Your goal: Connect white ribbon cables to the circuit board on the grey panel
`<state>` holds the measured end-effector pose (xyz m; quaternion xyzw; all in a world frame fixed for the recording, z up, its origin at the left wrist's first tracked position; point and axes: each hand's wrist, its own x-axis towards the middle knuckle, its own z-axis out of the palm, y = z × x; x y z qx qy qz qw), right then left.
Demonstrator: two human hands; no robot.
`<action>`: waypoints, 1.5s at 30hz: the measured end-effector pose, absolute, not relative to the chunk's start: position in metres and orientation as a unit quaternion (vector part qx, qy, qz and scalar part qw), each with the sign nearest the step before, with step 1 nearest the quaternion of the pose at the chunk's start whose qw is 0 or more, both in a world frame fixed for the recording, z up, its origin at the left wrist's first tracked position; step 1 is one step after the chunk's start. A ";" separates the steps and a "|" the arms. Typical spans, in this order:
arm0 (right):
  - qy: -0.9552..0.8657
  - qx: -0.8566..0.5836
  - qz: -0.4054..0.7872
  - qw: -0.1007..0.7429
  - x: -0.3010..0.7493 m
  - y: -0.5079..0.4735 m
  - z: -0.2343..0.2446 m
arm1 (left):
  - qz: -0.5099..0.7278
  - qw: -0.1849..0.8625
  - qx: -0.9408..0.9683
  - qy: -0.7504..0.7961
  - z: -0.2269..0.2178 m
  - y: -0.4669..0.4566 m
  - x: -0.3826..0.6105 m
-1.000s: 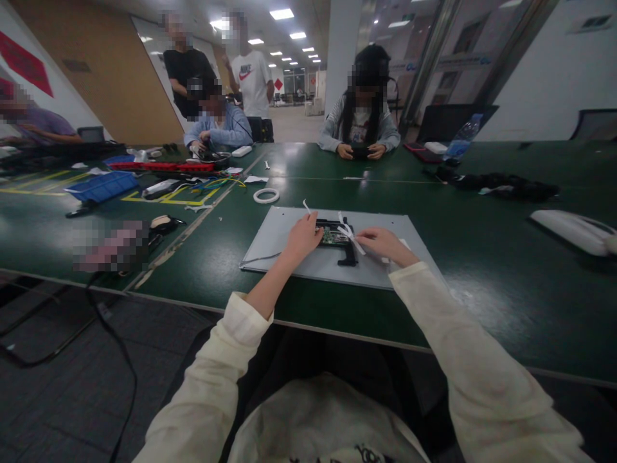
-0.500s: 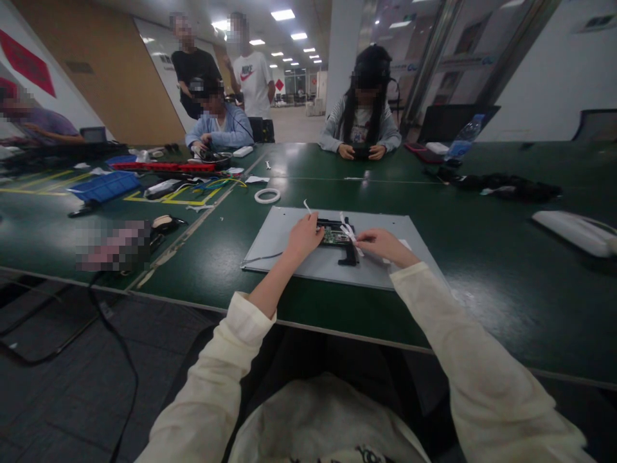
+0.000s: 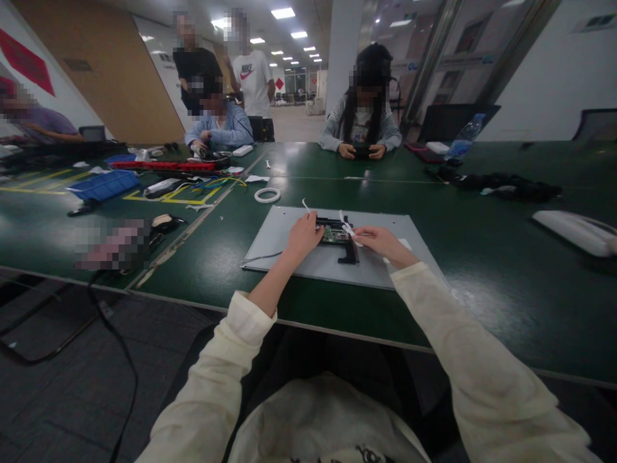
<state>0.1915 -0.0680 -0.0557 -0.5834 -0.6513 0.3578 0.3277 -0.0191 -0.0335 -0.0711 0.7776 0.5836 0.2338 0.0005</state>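
A flat grey panel point(image 3: 270, 241) lies on the green table in front of me. On it sits a black bracket point(image 3: 348, 259) around a small green circuit board point(image 3: 336, 235). My left hand point(image 3: 304, 233) rests at the board's left side with its fingers curled at the bracket; its fingertips are partly hidden. A thin white strip point(image 3: 305, 205) sticks up just beyond that hand. My right hand point(image 3: 383, 244) pinches white strips point(image 3: 346, 225) at the board's right side. A dark cable point(image 3: 264, 258) runs off the panel to the left.
A white ring-shaped roll point(image 3: 267, 195) lies beyond the panel. To the left are a blue tray point(image 3: 103, 185), a red power strip point(image 3: 164, 166) and cables. A white device point(image 3: 573, 233) stands right, near a black bundle point(image 3: 501, 184). People sit across the table.
My right hand has shifted slightly left and up, and the white strips in its fingers have moved a little. My left hand stays almost where it was.
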 end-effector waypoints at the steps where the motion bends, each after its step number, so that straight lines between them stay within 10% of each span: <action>1: -0.650 -0.581 0.362 0.330 0.191 -0.068 -0.056 | 0.236 0.003 0.778 0.582 -0.072 -0.032 -0.020; 15: -0.600 -0.616 0.242 0.450 0.219 -0.047 -0.064 | 0.281 -0.043 0.761 0.584 -0.056 -0.033 -0.031; 22: -0.636 -0.711 0.030 0.297 0.241 -0.043 -0.075 | 0.202 -0.076 0.707 0.674 -0.062 -0.023 -0.063; 45: -0.510 -0.755 0.049 0.408 0.284 -0.027 -0.086 | 0.346 0.054 0.551 0.758 -0.076 0.006 -0.095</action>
